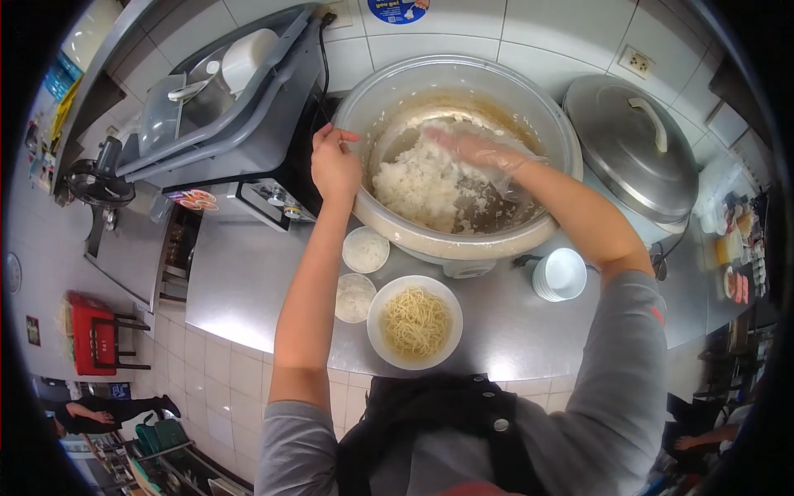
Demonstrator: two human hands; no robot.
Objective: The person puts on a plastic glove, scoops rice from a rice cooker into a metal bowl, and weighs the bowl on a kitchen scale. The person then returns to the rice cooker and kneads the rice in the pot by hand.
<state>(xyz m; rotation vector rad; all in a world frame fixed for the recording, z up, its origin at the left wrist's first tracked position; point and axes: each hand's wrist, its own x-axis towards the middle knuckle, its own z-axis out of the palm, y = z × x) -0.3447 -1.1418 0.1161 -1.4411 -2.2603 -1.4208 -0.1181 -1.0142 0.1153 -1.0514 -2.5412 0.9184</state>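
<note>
My left hand is at the left rim of a large rice cooker, fingers loosely bent and apart, holding nothing. Whether it touches the rim I cannot tell. Inside the cooker, my right hand wears a clear plastic glove and is slightly blurred. Its fingers stretch out over the cooked rice, which is heaped toward the left of the pot. Two small bowls of rice stand in front of the cooker. Beside them is a white bowl of noodles.
Stacked white cups stand on the steel counter at right. A second lidded cooker is behind them. At left, a grey tub of dishes sits on a microwave. Other people are at both lower edges.
</note>
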